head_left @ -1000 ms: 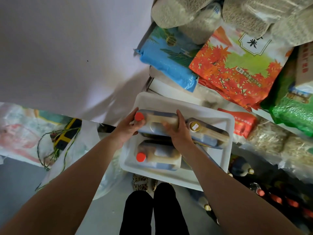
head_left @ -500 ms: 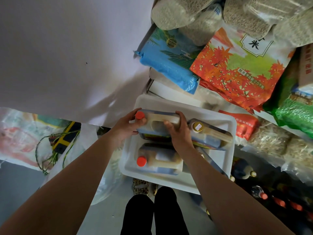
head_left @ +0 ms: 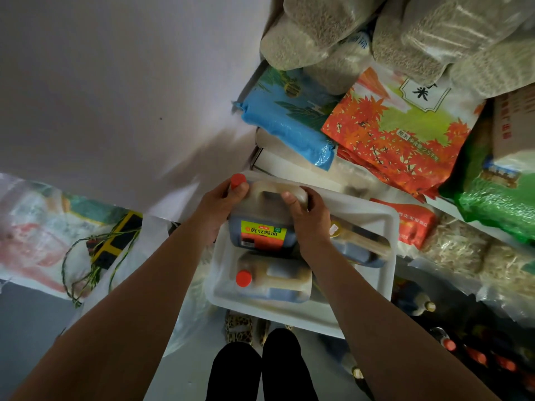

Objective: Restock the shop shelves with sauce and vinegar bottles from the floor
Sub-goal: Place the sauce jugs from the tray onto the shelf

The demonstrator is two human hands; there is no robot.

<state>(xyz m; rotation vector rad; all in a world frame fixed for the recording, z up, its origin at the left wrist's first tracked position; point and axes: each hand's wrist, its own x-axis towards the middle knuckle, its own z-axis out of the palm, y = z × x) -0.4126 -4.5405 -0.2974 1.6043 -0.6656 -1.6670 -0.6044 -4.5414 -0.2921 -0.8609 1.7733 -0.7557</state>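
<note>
Both hands hold a large soy sauce jug [head_left: 263, 227] with a red cap and a yellow and red label, raised and tilted above a white tray [head_left: 385, 227]. My left hand [head_left: 220, 206] grips the jug at its neck, thumb by the cap. My right hand [head_left: 309, 221] curls over the jug's handle. Two more jugs lie flat in the tray: one with a red cap [head_left: 272, 282] at the near side, one with a gold cap [head_left: 359, 244] to the right, partly behind my right wrist.
Rice and grain bags [head_left: 399, 125] are stacked on shelves above and right of the tray. Small bottles [head_left: 474, 354] stand on the floor at lower right. Plastic bags and a cord [head_left: 95, 256] lie to the left by a white wall. My legs [head_left: 260, 369] stand below the tray.
The jug in my hands has risen from lying flat in the tray and turned so that its label faces me. Both hands moved up with it.
</note>
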